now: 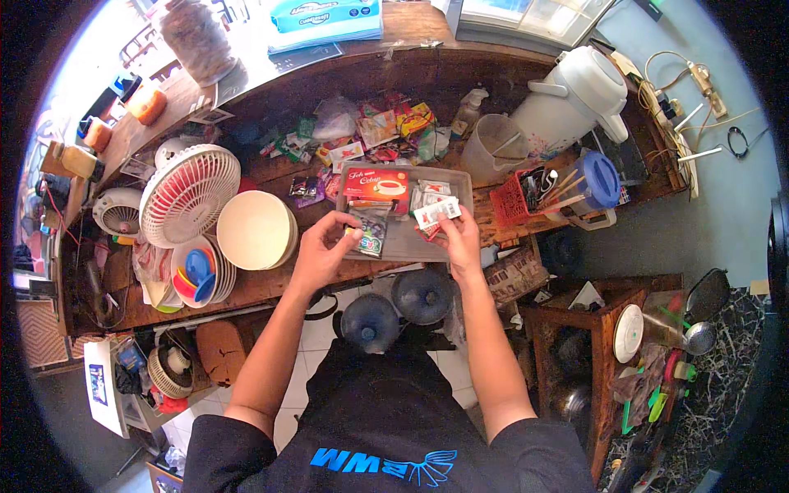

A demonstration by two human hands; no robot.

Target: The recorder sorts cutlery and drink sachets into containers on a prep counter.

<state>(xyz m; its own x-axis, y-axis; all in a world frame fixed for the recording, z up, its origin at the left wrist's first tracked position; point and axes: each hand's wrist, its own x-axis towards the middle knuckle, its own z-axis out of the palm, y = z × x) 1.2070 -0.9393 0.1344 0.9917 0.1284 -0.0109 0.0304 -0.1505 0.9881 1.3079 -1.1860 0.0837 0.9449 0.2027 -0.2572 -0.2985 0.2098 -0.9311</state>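
Observation:
A shallow grey plastic tray point(403, 249) lies on the wooden counter before me. Over its left part, my left hand point(323, 253) pinches the edge of a dark sachet with green print point(372, 240). My right hand point(462, 245), above the tray's right side, grips a small white sachet point(436, 213); a reddish packet point(427, 233) shows just under it, partly hidden by the fingers. Inside the tray sit a red tea box point(376, 188) with a cup pictured on it and several pale sachets point(429, 193).
Loose colourful sachets point(378, 129) are heaped behind the tray. To the left stand stacked cream bowls point(256, 230), plates and a white fan point(189, 195). On the right are a clear pitcher point(495, 149), a red basket point(519, 194), a blue-lidded jug point(597, 182) and a large white thermos point(575, 94).

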